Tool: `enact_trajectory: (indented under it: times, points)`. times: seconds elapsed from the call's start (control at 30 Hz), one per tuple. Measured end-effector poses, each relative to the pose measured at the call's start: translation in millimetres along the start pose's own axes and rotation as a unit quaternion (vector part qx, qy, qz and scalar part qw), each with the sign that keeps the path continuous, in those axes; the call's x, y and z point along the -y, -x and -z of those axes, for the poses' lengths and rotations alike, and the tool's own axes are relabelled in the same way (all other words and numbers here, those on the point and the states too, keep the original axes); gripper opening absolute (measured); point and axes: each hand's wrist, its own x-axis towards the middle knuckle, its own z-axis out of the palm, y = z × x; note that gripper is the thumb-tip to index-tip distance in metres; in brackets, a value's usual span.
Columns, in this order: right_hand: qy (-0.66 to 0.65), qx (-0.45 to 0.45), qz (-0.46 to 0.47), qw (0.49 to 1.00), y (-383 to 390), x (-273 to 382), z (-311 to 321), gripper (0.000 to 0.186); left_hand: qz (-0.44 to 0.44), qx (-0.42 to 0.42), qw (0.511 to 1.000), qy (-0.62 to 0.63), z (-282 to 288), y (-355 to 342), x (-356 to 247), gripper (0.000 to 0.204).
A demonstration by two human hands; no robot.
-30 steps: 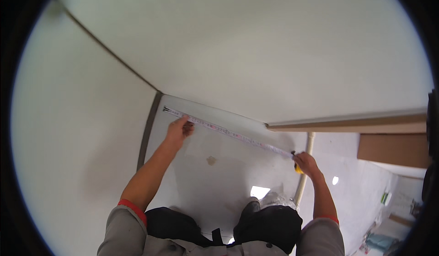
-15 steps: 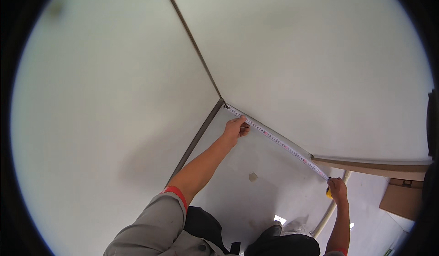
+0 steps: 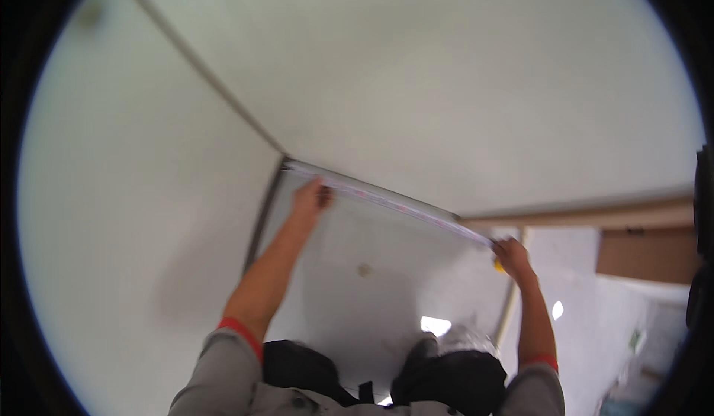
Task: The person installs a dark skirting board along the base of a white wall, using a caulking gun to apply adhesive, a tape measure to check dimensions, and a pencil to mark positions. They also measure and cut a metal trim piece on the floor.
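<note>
Here's the tape measure [image 3: 394,205], its pale strip pulled out in a long slant across the floor [image 3: 335,245], close along the foot of the facing wall [image 3: 476,104]. The far end sits right at the corner, too blurred to say whether it touches. The left hand [image 3: 312,194] is on the strip a little way in from that end, thumb and curled fingers closed on it. Over at the other end, the right hand [image 3: 512,254] is wrapped round the yellow case, only a bit of it peeking out below.

A dark strip [image 3: 265,211] edges the foot of the left wall [image 3: 104,208]; a tan patch [image 3: 364,270] marks the floor between the arms. Down low, clear plastic [image 3: 470,337] lies beside dark trousers [image 3: 454,379]. Off right, a brown cardboard box [image 3: 647,256], and grey sleeves [image 3: 216,368] trimmed in red.
</note>
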Motion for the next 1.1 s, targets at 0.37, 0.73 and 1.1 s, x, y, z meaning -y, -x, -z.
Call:
enact_trajectory:
  times: [0.37, 0.73, 1.1]
  points:
    - [-0.080, 0.143, -0.063, 0.984, 45.7, 17.8, 37.5, 0.026, 0.082, -0.071, 0.994, -0.026, 6.9, 104.3, -4.8, 0.022]
    - [-0.092, 0.211, -0.022, 0.973, 224.2, 73.6, 174.8, 0.023, 0.223, 0.047, 0.966, -0.118, -68.9, 358.8, -1.1, 0.027]
    - [-0.230, 0.146, -0.113, 0.955, 594.6, 210.5, 339.2, 0.018, 0.217, 0.172, 0.909, -0.311, -126.7, 712.6, -172.8, 0.026]
